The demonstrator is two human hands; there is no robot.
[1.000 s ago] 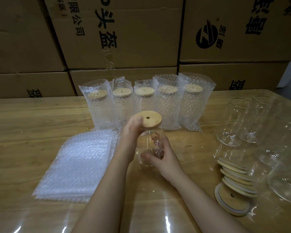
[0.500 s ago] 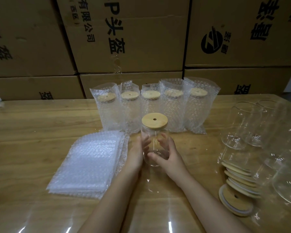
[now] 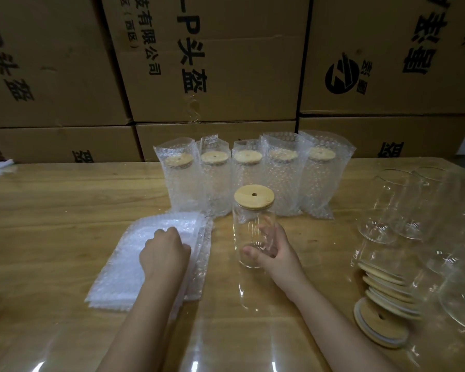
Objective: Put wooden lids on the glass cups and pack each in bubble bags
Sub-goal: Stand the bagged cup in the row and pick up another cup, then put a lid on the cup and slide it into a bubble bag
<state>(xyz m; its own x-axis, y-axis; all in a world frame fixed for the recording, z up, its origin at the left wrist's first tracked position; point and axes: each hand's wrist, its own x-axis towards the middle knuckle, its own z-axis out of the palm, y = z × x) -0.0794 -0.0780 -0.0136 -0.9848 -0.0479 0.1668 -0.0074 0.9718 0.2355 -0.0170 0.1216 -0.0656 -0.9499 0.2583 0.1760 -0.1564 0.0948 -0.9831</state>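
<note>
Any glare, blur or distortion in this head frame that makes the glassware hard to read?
Head view: dim light; glare streaks on the glossy table near the bottom edge; wide-angle bending tilts the cardboard boxes; bare cups at right dissolve into reflections; the lidded cup is sharp.

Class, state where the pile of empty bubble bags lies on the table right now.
In the head view the pile of empty bubble bags lies left of centre, under the left hand, left of the lidded glass cup.

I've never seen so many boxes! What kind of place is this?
Probably a warehouse packing room: big stacked cardboard cartons behind, a row of bubble-bagged glass cups, and a pile of spare bubble bags on the table.
</note>
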